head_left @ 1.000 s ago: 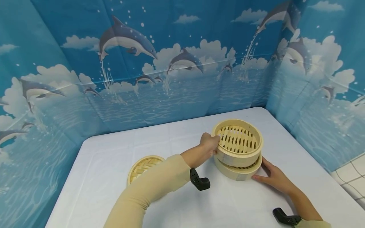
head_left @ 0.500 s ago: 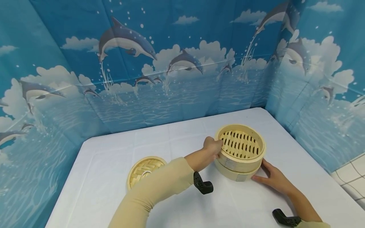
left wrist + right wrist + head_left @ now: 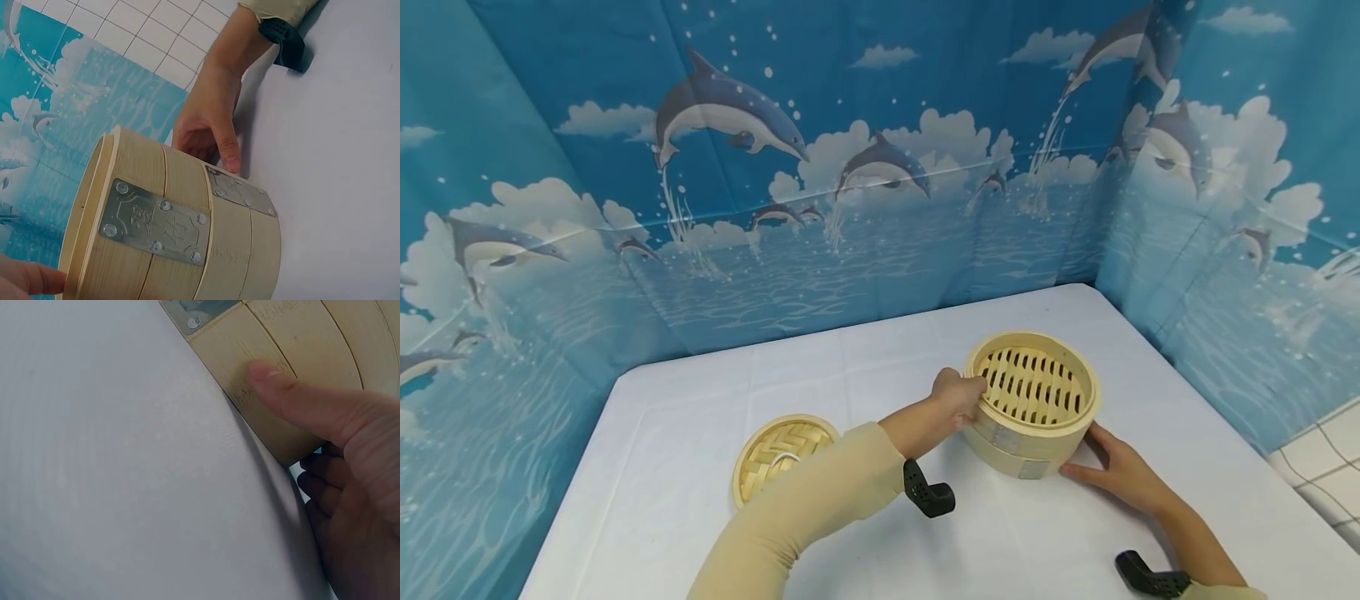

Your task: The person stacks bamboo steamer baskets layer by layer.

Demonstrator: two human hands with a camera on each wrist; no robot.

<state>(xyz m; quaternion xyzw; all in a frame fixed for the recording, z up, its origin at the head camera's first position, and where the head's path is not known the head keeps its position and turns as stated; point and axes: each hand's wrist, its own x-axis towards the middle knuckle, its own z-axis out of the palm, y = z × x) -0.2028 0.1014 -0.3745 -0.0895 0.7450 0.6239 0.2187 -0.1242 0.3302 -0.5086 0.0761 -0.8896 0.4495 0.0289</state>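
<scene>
Two round bamboo steamer baskets stand stacked on the white table. The upper steamer basket (image 3: 1033, 383) has a slatted floor and a metal plate on its side; the lower steamer basket (image 3: 1003, 458) sits squarely beneath it. My left hand (image 3: 955, 396) pinches the upper basket's rim at its left, thumb over the inside. At the lower right, my right hand (image 3: 1116, 471) holds the lower basket, thumb on its wall; in the right wrist view the thumb (image 3: 300, 403) lies flat on the bamboo and the fingers are partly hidden behind it.
A woven bamboo lid (image 3: 782, 454) with a pale ring handle lies to the left, partly behind my left sleeve (image 3: 820, 492). The white table (image 3: 880, 550) ends at a dolphin-print curtain (image 3: 880, 242) at the back and right.
The upper basket, tilted and raised on one side a second ago, has come down level onto the lower one with my left hand. My right hand has stayed in place.
</scene>
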